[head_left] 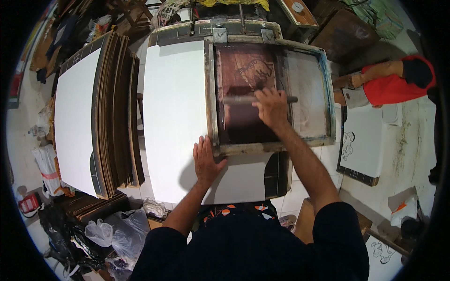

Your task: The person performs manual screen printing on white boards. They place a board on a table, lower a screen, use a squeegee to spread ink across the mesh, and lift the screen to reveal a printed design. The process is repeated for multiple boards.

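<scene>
A hinged screen frame lies over a white sheet on a board, held at the back by metal clamps. Its mesh has dark reddish-brown ink and an outlined figure; the right part is paler. My right hand grips a squeegee crosswise on the inked mesh; the bar is slightly blurred. My left hand lies spread, with fingers apart, on the white sheet beside the frame's lower left corner.
At left stands a stack of boards topped with white, above plastic bags. At right, a co-worker in red reaches by another board with an outline drawing. A second printed sheet lies at lower right.
</scene>
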Motion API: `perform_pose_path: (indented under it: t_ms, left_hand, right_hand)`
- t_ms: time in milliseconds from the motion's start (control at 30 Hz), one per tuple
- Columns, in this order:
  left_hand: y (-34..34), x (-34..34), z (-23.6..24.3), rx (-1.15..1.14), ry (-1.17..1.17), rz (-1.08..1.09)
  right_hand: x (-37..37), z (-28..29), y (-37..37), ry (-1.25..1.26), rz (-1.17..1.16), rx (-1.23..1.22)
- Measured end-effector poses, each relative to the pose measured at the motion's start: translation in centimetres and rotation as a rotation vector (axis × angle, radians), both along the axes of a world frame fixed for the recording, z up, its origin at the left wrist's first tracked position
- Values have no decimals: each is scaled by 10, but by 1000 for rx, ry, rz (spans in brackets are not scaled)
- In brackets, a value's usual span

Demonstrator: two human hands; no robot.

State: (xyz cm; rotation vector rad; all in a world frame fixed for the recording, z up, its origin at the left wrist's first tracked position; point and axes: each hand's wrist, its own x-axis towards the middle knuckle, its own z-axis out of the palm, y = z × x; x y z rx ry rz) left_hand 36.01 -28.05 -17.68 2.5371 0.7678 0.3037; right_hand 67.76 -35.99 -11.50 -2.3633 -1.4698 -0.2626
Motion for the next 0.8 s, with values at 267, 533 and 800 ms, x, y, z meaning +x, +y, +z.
perform_pose_path:
  t_ms: [267,533,800]
  left_hand:
    - [0,-3,-6,39,37,-6]
    - [-1,-5,-6,13,69,9]
    - [0,-6,-7,4,60,-1]
  right_hand:
    - [132,-4,129,-34,-19,161]
    - [65,-6,62,146,-3,-79]
    - [131,-7,142,-79,-51,165]
